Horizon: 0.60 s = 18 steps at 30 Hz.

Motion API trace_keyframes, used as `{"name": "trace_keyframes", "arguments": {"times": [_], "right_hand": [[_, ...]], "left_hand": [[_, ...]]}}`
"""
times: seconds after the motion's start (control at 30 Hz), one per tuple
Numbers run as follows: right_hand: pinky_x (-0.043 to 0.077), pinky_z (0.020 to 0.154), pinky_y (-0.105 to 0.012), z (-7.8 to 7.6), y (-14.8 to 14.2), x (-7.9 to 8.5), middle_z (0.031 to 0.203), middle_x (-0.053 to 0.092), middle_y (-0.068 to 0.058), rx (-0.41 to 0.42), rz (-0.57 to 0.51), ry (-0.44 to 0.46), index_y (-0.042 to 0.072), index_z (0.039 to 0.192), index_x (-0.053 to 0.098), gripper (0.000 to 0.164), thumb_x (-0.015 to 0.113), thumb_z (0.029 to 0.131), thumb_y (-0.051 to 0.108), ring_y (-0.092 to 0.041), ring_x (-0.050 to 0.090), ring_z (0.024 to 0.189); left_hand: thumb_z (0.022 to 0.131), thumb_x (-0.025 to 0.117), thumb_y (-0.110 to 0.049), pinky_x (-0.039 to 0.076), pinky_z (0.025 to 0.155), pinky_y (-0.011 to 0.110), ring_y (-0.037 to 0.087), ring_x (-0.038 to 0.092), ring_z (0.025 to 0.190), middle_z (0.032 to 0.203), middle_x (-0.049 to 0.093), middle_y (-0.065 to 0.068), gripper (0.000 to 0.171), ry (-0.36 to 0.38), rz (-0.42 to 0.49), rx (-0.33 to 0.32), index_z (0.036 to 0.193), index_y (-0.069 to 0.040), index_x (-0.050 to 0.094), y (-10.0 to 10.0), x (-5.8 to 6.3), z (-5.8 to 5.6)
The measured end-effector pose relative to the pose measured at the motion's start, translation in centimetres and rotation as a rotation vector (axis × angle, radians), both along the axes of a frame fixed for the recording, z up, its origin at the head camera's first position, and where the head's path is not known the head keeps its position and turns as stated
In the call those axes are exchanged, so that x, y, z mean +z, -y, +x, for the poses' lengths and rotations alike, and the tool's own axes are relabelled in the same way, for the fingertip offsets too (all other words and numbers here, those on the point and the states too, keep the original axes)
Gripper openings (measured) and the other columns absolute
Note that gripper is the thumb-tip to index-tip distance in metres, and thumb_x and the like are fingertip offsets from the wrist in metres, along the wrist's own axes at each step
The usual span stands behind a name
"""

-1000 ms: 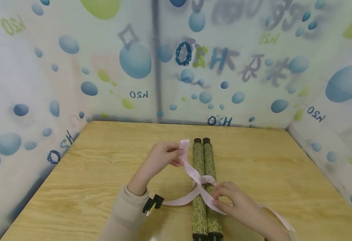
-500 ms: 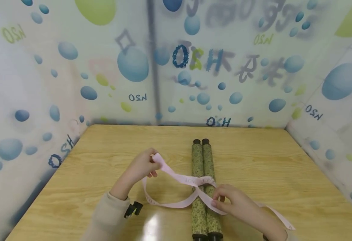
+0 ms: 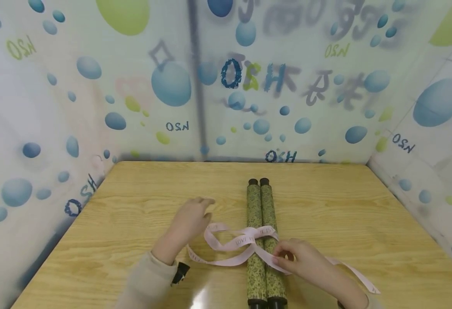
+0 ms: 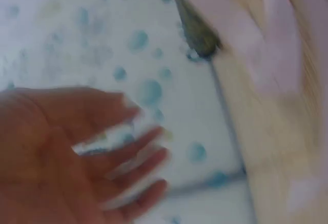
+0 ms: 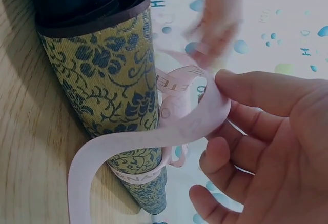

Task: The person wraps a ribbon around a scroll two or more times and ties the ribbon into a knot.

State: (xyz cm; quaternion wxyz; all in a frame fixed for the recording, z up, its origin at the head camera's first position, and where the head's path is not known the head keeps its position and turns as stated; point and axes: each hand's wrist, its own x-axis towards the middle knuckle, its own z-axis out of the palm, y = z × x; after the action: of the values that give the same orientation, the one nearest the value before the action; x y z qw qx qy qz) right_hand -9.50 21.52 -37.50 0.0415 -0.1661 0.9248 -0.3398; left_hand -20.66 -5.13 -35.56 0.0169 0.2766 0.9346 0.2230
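Two rolled scrolls [image 3: 254, 206] in yellow-green brocade with dark flowers and black end knobs lie side by side on the table. A pink printed ribbon [image 3: 229, 261] is wrapped around them and crosses over on top. My right hand [image 3: 303, 259] pinches one ribbon tail between thumb and forefinger; the right wrist view shows this tail [image 5: 133, 138] curving past the near scroll. To the left, my left hand [image 3: 185, 225] is off the ribbon, its fingers spread and holding nothing in the left wrist view. A loose loop of ribbon [image 3: 214, 242] lies beside it.
The wooden table [image 3: 152, 184] has a patterned curtain [image 3: 133, 137] with blue and green bubbles behind it and on both sides. A ribbon end [image 3: 359, 277] trails onto the table beyond my right wrist.
My left hand moved left with a ribbon end, then let it go; that tail has dropped into a loose loop left of the scrolls. The right hand has kept its pinch in nearly the same place.
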Motion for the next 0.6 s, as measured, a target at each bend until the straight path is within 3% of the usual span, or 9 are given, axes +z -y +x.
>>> {"name": "trace_keyframes", "arguments": {"times": [0.1,0.17,0.23,0.37,0.5,0.6], "right_hand": [[0.038,0.054,-0.022,0.0,-0.1,0.0,0.075,0.054,0.017,0.001,-0.003,-0.008,0.021,0.086,0.065,0.008,0.065,0.087,0.029,0.0,0.043,0.065],[0.038,0.054,-0.022,-0.1,-0.2,0.1,0.077,0.056,0.017,0.002,-0.007,-0.014,0.02,0.087,0.065,0.01,0.064,0.088,0.03,0.0,0.043,0.064],[0.038,0.053,-0.022,-0.3,-0.3,0.2,0.078,0.057,0.016,0.0,-0.013,-0.017,0.019,0.088,0.065,0.013,0.062,0.089,0.032,-0.001,0.042,0.064],[0.037,0.054,-0.023,-0.5,-0.5,0.5,0.078,0.059,0.016,-0.005,-0.012,-0.031,0.019,0.088,0.065,0.014,0.061,0.09,0.032,-0.001,0.042,0.063],[0.037,0.054,-0.022,-0.7,-0.8,0.9,0.076,0.058,0.016,-0.018,-0.012,-0.024,0.018,0.09,0.066,0.015,0.061,0.09,0.033,-0.001,0.042,0.062],[0.037,0.051,-0.022,-1.0,-1.2,1.2,0.074,0.057,0.014,-0.078,0.017,-0.04,0.015,0.093,0.067,0.015,0.06,0.091,0.029,-0.002,0.043,0.061]], "left_hand": [[0.087,0.065,-0.016,0.043,0.093,0.047,0.028,0.054,0.11,0.116,0.061,0.008,0.028,-0.192,-0.014,-0.26,0.115,-0.01,0.065,-2.9,0.3,1.5],[0.087,0.066,-0.02,0.043,0.092,0.044,0.022,0.055,0.108,0.112,0.062,0.002,0.025,-0.232,-0.049,-0.413,0.111,-0.015,0.068,-4.6,0.3,2.4],[0.088,0.066,-0.025,0.044,0.09,0.039,0.015,0.056,0.103,0.108,0.064,-0.004,0.021,-0.257,-0.105,-0.497,0.108,-0.02,0.07,-6.0,0.1,2.9],[0.087,0.066,-0.029,0.042,0.084,0.032,0.005,0.056,0.092,0.096,0.064,-0.014,0.012,-0.221,-0.157,-0.515,0.098,-0.026,0.071,-7.3,-0.3,3.1],[0.087,0.068,-0.025,0.04,0.076,0.028,0.0,0.054,0.077,0.082,0.063,-0.017,0.003,-0.193,-0.116,-0.508,0.087,-0.026,0.07,-7.3,-0.6,2.9],[0.087,0.068,-0.022,0.039,0.071,0.025,-0.001,0.052,0.07,0.077,0.063,-0.016,0.006,-0.212,-0.086,-0.5,0.082,-0.025,0.07,-7.3,-0.9,2.7]]}}
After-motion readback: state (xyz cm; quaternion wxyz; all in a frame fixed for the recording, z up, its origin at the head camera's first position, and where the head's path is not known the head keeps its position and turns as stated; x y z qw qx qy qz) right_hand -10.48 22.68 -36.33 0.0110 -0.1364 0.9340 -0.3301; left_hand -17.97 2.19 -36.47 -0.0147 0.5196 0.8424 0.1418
